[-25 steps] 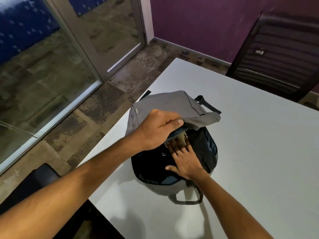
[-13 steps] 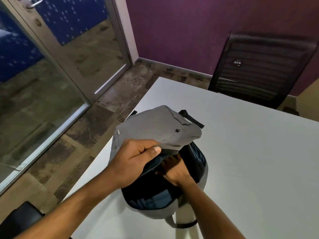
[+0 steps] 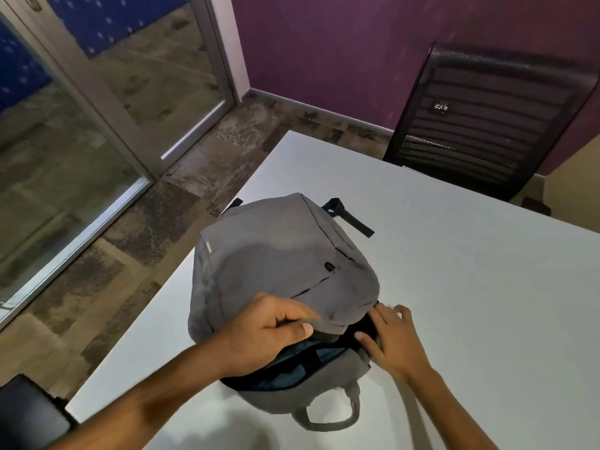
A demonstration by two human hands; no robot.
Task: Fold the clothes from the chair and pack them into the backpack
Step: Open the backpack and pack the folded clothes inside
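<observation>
A grey backpack (image 3: 272,264) lies flat on the white table (image 3: 470,287), its top handle toward me. Its main opening gapes a little at the near end, showing a dark blue lining. My left hand (image 3: 266,332) grips the edge of the grey front flap, thumb on top. My right hand (image 3: 393,339) sits at the right end of the opening with its fingertips at the zipper edge; whether it pinches a zipper pull is hidden. No clothes are visible; whatever is inside the backpack is hidden.
A black mesh chair (image 3: 487,125) stands at the table's far side against the purple wall. A dark seat corner (image 3: 29,414) shows at the lower left. Glass doors (image 3: 97,92) and patterned floor lie to the left of the table's edge.
My right hand came out of the backpack and moved to the right end of the opening. My left hand lowered the front flap over the opening. The camera view tilted up.
</observation>
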